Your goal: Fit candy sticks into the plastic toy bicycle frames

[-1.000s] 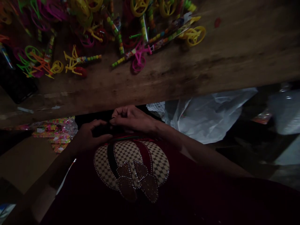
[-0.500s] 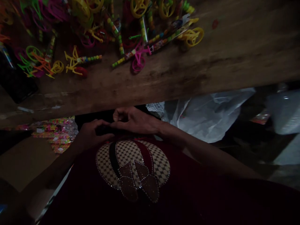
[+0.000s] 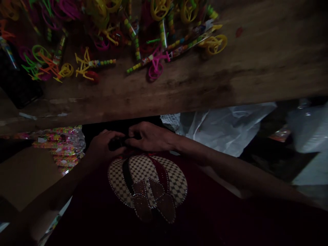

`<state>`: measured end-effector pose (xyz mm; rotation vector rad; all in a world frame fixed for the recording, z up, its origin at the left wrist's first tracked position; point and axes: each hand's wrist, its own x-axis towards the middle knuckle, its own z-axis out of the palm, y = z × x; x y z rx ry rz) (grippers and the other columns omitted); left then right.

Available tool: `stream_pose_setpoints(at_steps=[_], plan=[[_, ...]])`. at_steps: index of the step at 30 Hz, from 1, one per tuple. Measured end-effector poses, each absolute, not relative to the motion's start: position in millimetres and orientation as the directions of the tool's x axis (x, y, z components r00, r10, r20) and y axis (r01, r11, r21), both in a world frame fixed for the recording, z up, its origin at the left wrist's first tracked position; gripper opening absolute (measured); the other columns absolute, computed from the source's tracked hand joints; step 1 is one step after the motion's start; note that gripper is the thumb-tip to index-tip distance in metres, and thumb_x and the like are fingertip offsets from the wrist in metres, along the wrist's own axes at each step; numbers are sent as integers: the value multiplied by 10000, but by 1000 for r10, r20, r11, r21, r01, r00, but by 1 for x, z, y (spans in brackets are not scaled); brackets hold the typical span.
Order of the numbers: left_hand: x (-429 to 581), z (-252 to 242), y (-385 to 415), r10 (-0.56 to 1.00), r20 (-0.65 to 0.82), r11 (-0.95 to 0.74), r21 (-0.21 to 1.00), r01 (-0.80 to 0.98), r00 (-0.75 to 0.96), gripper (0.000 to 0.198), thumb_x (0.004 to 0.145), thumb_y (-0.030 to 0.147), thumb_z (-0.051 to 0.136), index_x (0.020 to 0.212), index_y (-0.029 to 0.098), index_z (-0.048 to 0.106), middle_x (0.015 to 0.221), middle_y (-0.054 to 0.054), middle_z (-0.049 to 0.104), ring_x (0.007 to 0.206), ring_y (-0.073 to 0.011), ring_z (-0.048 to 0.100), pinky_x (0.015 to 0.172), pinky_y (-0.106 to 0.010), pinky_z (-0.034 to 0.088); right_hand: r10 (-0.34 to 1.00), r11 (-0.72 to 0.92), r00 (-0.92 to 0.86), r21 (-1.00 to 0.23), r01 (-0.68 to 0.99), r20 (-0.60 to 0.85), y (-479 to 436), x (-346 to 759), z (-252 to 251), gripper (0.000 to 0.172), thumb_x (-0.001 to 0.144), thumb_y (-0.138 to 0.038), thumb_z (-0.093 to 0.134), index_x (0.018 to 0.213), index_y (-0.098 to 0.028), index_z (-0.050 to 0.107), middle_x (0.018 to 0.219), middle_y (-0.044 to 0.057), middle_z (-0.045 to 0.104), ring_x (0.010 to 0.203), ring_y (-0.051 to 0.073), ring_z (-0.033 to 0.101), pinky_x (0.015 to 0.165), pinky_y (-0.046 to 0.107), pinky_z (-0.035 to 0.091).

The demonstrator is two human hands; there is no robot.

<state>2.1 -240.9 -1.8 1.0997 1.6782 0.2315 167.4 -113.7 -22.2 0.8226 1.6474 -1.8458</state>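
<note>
Below the edge of the surface (image 3: 243,68), left hand (image 3: 104,148) and right hand (image 3: 150,136) meet at the lap, fingers curled, pinching a small dark object (image 3: 116,142) too dim to identify. Bright toy bicycles (image 3: 156,65) litter the surface.

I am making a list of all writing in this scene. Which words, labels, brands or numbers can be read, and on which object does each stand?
No text can be read.
Wrappers on the tubes of coloured beads on the wooden table: printed, but too blurred.
Packets in the clear bag: too small and dark.
Checkered emblem on the shirt: no letters visible.
</note>
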Motion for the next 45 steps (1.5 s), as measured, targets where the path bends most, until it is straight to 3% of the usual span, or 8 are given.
stream_pose_setpoints(at_steps=[5,10,14,19,24,28,33,45], plan=[[2,-7,-250,895,-441,294,706,645,74,289,824,328,712,1071,177,718,911,-63,749,852,-201,648,793,-327,515,-84,-381,-732,-657,650,-676,-115,174,-29,312,823,-435,637,667,-167,609,598,-42,511,552,77,427,516,227,301],[2,-12,-253,958,-268,116,685,720,101,243,881,332,663,1041,152,700,871,-66,742,834,-202,640,771,-332,517,-127,-571,-734,-556,604,-667,-114,174,-31,326,748,-465,707,760,-140,687,630,-32,562,574,78,443,536,232,319],[-1,-14,-252,950,-300,168,722,671,85,265,874,373,683,1040,166,698,921,-70,747,865,-205,657,786,-348,533,0,-684,-712,-520,512,-702,-120,169,-34,265,682,-390,748,734,-136,693,665,-17,622,603,87,497,571,239,373],[-5,-10,-256,853,-521,445,708,548,-18,326,817,423,753,1029,179,710,945,-57,757,841,-187,697,760,-328,572,113,-769,-675,-495,404,-729,-132,163,-44,218,672,-363,717,711,-154,668,550,-55,548,477,62,409,463,225,298],[-3,-7,-257,872,-487,407,675,616,-43,315,808,417,764,1026,193,727,942,-57,765,860,-198,711,776,-334,585,130,-802,-661,-470,368,-739,-139,166,-47,183,702,-344,686,694,-165,646,490,-71,501,431,58,379,436,223,272],[1,-6,-259,913,-405,334,680,652,-46,312,830,438,743,1024,194,735,921,-58,766,834,-196,712,764,-322,583,203,-761,-707,-564,321,-677,-138,173,-42,171,691,-318,717,668,-156,666,575,-41,577,541,73,470,527,230,349],[4,-6,-263,935,-352,292,704,648,-38,291,858,419,712,1045,197,728,937,-56,759,856,-186,706,756,-299,570,138,-706,-789,-618,345,-598,-133,180,-41,194,714,-327,728,660,-154,657,634,-26,608,609,86,509,605,247,388],[2,-7,-251,816,-577,494,676,547,-25,397,734,285,796,1105,208,675,890,-13,689,811,-161,644,728,-287,547,12,-470,-777,-690,551,-629,-124,174,-37,240,774,-391,722,763,-151,719,660,-14,644,610,98,532,574,246,398]])
